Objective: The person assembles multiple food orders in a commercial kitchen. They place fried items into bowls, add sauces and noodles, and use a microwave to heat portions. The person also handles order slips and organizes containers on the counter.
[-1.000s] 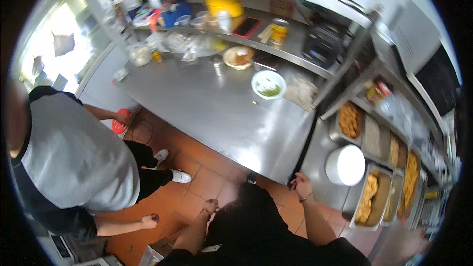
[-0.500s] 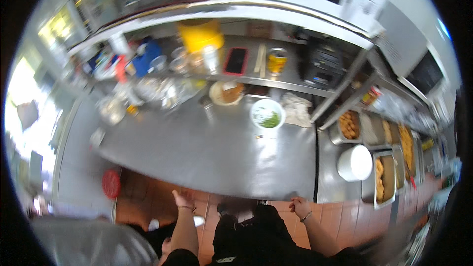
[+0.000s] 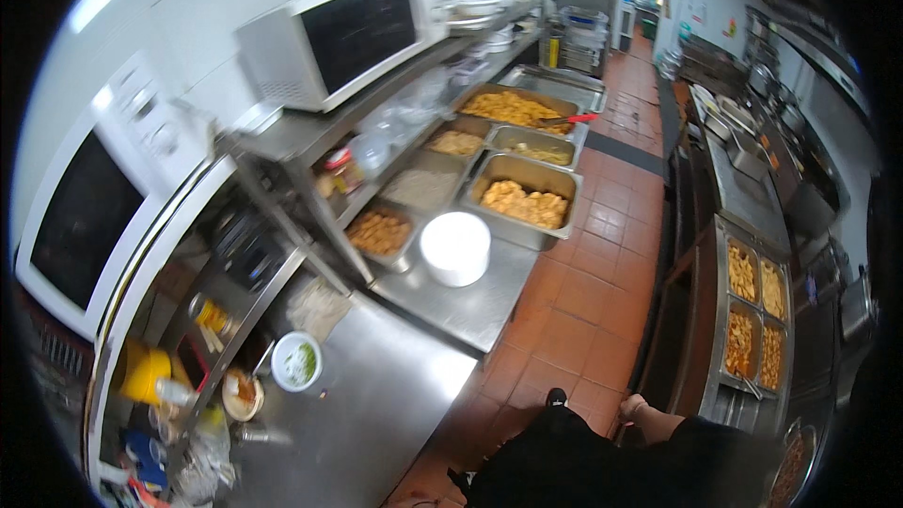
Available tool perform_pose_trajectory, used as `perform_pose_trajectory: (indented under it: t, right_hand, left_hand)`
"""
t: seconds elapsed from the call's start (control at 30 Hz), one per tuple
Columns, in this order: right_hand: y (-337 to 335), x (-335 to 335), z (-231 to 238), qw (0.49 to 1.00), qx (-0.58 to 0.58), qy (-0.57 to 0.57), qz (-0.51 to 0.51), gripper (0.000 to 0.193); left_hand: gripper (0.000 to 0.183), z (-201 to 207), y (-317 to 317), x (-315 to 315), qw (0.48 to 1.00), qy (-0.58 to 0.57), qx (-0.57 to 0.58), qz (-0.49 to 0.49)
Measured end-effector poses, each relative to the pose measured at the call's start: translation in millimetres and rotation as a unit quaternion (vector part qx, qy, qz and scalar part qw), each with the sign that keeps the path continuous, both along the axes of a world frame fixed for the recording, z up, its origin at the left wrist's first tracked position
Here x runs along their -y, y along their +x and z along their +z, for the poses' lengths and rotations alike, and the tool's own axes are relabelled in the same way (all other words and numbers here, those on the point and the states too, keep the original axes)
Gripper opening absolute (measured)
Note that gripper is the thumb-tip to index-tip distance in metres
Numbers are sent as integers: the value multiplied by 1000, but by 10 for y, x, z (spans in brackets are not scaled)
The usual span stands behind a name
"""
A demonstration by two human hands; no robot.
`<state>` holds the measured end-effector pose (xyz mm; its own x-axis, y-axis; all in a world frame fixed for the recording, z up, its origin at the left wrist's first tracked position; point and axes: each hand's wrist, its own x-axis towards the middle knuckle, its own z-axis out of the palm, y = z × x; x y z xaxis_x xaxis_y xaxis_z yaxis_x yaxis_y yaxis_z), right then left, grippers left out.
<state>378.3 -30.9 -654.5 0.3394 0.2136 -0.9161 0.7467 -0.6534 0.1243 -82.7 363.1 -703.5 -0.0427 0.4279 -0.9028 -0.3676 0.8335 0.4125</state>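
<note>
My right hand (image 3: 635,407) hangs low at my side over the tiled floor, beside the counter on the right. It appears to touch nothing, and how its fingers are set is too small and blurred to make out. My left hand is out of view. To the left on the steel worktop (image 3: 376,395) stands a white bowl (image 3: 285,361) with chopped green herbs in it. A round white tub (image 3: 455,248) is on the adjoining counter, close to a deep steel pan of pale yellow food (image 3: 523,204).
Several food pans, one a large tray (image 3: 508,107) with a red-handled utensil (image 3: 569,119), line the left counter. Microwaves (image 3: 362,33) sit on the shelf above. A tiled aisle (image 3: 564,306) runs ahead. Across it, more food pans (image 3: 741,343) fill the right counter.
My view has swung right, from the worktop toward the aisle and right counter. My left hand has left the view. My right hand still hangs low.
</note>
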Motion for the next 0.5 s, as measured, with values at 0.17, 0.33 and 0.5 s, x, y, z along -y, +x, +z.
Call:
perform_pose_trajectory:
  t: [0.17,0.33,0.5]
  right_hand:
    - [1188,328,-51,847,-28,242,-472,25]
    - [2734,-729,768,523,-217,410,-715,51]
    - [4119,-2593,1154,394,-384,439,-710,46]
  left_hand:
    - [31,171,2662,337,984,-1,62,-165]
    - [27,1165,5043,221,949,112,160,-246]
    - [33,1849,6413,-215,939,243,109,-218]
